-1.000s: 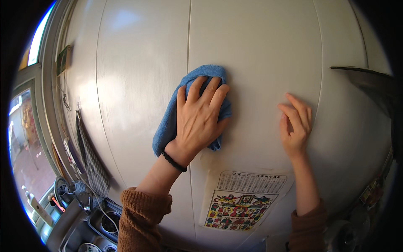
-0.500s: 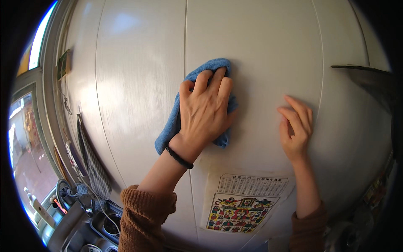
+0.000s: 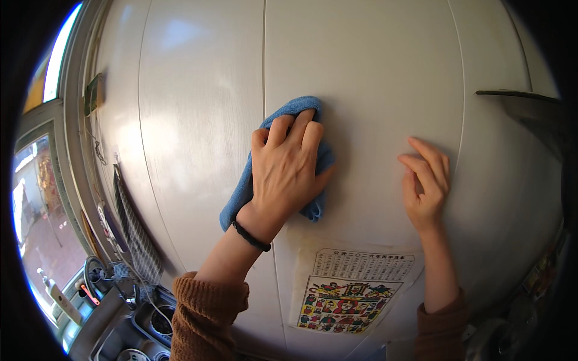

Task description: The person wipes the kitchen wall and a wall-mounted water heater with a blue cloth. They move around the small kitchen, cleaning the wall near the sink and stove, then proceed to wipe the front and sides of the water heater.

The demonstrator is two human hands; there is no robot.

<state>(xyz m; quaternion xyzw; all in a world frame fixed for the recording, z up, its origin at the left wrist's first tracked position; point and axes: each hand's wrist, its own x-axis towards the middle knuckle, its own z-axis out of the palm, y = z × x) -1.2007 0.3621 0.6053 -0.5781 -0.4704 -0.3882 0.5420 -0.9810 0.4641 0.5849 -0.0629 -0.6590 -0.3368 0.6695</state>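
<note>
My left hand (image 3: 286,171) presses a folded blue cloth (image 3: 238,197) against the pale panelled wall (image 3: 373,66), its fingers bent into the fabric. The cloth lies across a vertical seam between two panels and sticks out above the fingertips and beside the wrist. Off to the right, my right hand (image 3: 428,183) holds nothing; its fingers are loosely bent and apart, close to the wall. Whether its fingertips touch the surface I cannot tell. Below and between both hands, a paper sheet (image 3: 344,304) with colourful printed figures is fixed to the wall.
A metal sink (image 3: 108,344) with dishes stands at the lower left, beneath a hanging striped towel (image 3: 137,231). A window (image 3: 45,198) and a white bottle (image 3: 60,299) are at the far left. A dark-edged hood-like shape (image 3: 530,108) juts in from the right.
My left hand and the blue cloth have slid slightly down and to the left along the wall. My right hand has hardly moved.
</note>
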